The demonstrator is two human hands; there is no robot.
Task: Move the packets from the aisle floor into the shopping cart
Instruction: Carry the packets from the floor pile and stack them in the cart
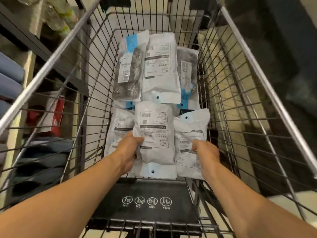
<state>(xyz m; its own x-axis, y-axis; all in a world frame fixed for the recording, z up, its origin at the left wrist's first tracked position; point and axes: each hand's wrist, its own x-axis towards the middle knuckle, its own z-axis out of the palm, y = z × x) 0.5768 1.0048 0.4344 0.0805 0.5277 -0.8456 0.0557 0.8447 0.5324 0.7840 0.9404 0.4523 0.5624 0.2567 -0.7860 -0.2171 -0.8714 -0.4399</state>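
Observation:
I look down into a wire shopping cart (267,86) holding several white packets with printed labels. My left hand (127,152) grips the left edge of the middle front packet (154,134), which lies in the cart. To its right, my right hand (206,155) holds the right front packet (190,134). Another packet (118,127) is partly hidden at the front left. Further back lie a clear packet with dark contents (128,69), a white packet (160,66) and a third packet (187,69) at the right.
A black child-seat flap (147,201) with printed icons spans the cart's near end. Shelves (20,69) with folded goods and a red item (56,117) stand close on the left. Dark floor and a dark unit (283,40) lie to the right.

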